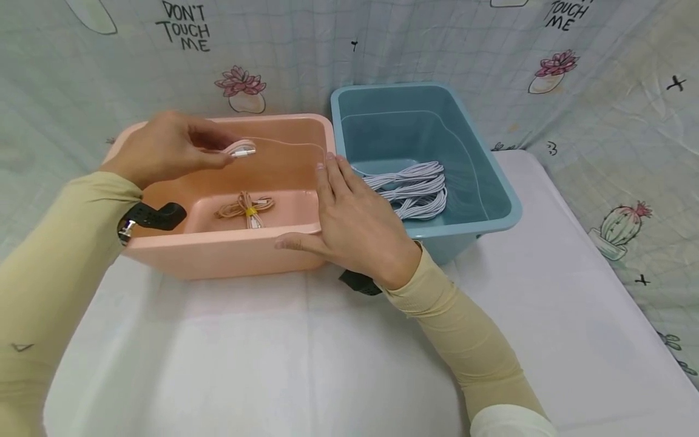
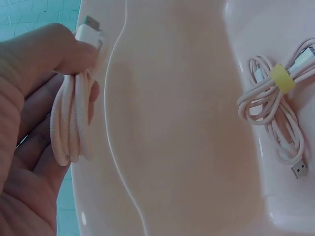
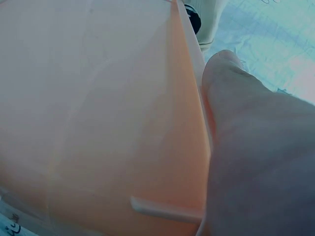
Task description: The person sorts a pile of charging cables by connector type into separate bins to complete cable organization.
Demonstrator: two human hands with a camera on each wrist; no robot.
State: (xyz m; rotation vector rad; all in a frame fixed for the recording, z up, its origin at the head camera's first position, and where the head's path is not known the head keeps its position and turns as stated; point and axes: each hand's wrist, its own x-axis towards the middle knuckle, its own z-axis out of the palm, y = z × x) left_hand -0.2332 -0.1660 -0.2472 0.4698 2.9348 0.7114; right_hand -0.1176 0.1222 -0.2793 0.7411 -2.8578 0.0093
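Note:
My left hand [image 1: 166, 149] pinches a coiled pale pink charging cable [image 2: 71, 118] between thumb and fingers, above the back left of the pink bin [image 1: 229, 249]. The cable's USB plug [image 2: 91, 23] sticks out past the thumb. Down on the bin floor lies a bundled cable [image 1: 232, 209] wrapped with a yellow tie [image 2: 282, 78]. My right hand [image 1: 363, 221] rests on the pink bin's front right corner, fingers straight along the right rim and thumb along the front. In the right wrist view that hand [image 3: 261, 147] is dark and close beside the rim.
Against the pink bin's right side stands a blue bin [image 1: 464, 227] with several coiled white cables [image 1: 417, 191] inside. Both bins sit on a white-covered table [image 1: 246, 358]. A printed cloth [image 1: 415, 42] hangs behind them.

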